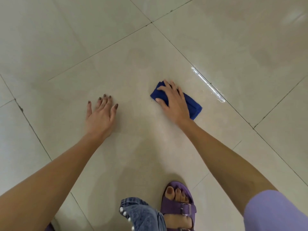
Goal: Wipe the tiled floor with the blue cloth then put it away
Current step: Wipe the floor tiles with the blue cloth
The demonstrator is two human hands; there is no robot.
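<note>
A folded blue cloth (pixel 193 105) lies flat on the pale tiled floor (pixel 133 67), right of centre. My right hand (pixel 173 102) presses down on it, fingers spread over its left half and curled at its edge. My left hand (pixel 101 114) rests flat on the bare tile to the left, fingers apart, holding nothing. The two hands are roughly a hand's width or two apart. A wet shiny streak (pixel 208 85) runs along the grout line just right of the cloth.
My foot in a purple sandal (pixel 179 205) stands at the bottom centre, next to a knee in blue jeans with pearl beads (pixel 141 214). Dark grout lines cross the floor diagonally. A lilac sleeve (pixel 275 212) shows at bottom right.
</note>
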